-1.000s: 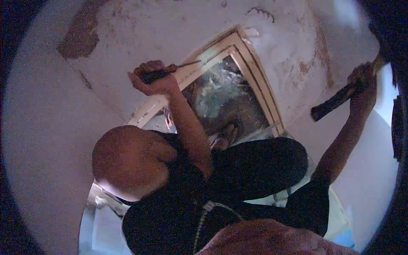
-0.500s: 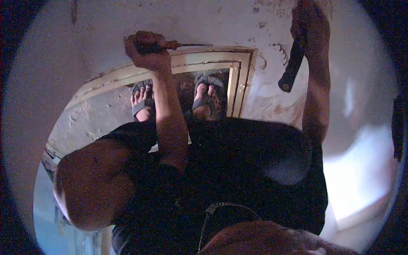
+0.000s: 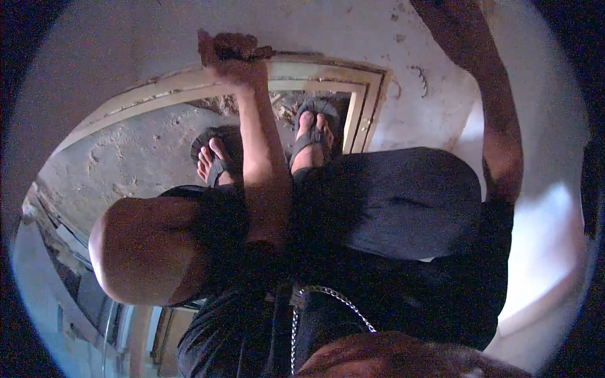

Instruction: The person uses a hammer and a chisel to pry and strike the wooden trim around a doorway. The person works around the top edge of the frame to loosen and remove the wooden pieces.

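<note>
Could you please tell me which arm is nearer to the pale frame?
Left: the left arm crosses in front of the pale frame, the left hand at its upper edge. The right arm is off to the frame's right, extending to the picture's top.

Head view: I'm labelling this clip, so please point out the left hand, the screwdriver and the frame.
Left hand (image 3: 233, 57): head view, middle of the fist.
Screwdriver (image 3: 263, 53): head view, front end of the handle.
Frame (image 3: 321, 70): head view, its upper strip.

Screwdriver (image 3: 265, 53): in left hand (image 3: 232, 55), at upper edge of frame (image 3: 315, 70). Feet (image 3: 309, 155): within frame's outline. Right forearm (image 3: 500, 110): right of frame.
</note>
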Action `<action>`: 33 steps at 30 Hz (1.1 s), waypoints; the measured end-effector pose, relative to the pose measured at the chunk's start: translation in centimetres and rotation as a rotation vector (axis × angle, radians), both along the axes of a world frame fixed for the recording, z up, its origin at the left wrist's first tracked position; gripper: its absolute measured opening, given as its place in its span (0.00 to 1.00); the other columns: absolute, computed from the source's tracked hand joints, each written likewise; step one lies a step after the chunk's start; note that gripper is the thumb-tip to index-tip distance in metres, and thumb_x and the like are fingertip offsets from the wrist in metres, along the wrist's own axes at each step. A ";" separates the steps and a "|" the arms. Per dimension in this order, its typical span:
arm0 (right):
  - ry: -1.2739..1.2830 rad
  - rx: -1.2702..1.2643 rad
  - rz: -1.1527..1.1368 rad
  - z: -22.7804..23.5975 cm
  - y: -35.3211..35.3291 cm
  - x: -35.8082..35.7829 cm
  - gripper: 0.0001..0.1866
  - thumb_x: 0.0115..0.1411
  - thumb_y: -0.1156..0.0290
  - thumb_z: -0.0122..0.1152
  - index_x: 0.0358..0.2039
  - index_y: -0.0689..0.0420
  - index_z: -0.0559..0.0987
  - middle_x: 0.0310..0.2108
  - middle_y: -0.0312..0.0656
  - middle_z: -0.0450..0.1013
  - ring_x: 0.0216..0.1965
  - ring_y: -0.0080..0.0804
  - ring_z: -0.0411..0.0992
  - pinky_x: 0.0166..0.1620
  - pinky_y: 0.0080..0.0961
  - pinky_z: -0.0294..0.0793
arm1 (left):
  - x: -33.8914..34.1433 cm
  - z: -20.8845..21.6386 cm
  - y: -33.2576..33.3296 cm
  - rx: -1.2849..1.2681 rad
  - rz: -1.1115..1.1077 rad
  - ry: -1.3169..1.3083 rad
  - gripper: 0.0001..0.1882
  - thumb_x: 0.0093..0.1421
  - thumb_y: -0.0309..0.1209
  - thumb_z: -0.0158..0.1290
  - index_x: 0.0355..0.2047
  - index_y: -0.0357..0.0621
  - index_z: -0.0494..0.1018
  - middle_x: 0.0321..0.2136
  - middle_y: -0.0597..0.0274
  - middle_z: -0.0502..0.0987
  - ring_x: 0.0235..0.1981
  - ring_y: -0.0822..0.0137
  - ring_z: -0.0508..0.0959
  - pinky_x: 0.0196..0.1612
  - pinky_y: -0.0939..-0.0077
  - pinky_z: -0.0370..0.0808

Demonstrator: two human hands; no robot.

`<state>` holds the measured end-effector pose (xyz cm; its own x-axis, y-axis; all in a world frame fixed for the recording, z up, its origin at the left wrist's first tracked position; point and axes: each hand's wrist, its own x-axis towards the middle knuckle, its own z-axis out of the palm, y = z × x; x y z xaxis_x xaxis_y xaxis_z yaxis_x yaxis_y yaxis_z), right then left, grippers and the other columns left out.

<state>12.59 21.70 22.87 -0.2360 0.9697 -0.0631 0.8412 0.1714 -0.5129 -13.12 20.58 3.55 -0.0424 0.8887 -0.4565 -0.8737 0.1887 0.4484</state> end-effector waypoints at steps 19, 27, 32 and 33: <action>-0.456 -0.447 0.391 10.7 3.0 -15.6 0.10 0.65 0.66 0.43 0.38 0.58 0.69 0.16 0.48 0.67 0.19 0.39 0.70 0.26 0.38 0.67 | 3.0 -1.4 -2.6 -0.036 0.229 0.168 0.13 0.54 0.33 0.57 0.20 0.40 0.67 0.10 0.64 0.66 0.09 0.69 0.67 0.11 0.74 0.64; -0.485 -0.469 0.596 8.7 4.2 -20.5 0.22 0.58 0.76 0.47 0.54 0.46 0.68 0.29 0.49 0.74 0.29 0.41 0.75 0.32 0.41 0.72 | 3.3 -1.7 -2.7 -0.100 0.371 0.060 0.07 0.54 0.27 0.54 0.21 0.42 0.68 0.12 0.66 0.66 0.09 0.71 0.64 0.10 0.73 0.60; -0.459 -0.491 0.605 8.2 4.3 -21.3 0.26 0.55 0.79 0.47 0.55 0.46 0.69 0.36 0.50 0.75 0.34 0.42 0.76 0.37 0.37 0.74 | 3.3 -1.1 -2.7 -0.211 0.343 0.147 0.06 0.53 0.26 0.56 0.24 0.42 0.69 0.15 0.65 0.70 0.12 0.73 0.68 0.13 0.75 0.62; -0.467 -0.473 0.621 7.7 4.5 -21.7 0.26 0.55 0.78 0.47 0.55 0.47 0.69 0.37 0.51 0.75 0.34 0.43 0.76 0.38 0.36 0.75 | 2.7 -1.7 -2.6 -0.240 0.326 0.185 0.05 0.53 0.27 0.56 0.25 0.43 0.70 0.17 0.65 0.71 0.14 0.73 0.69 0.14 0.75 0.63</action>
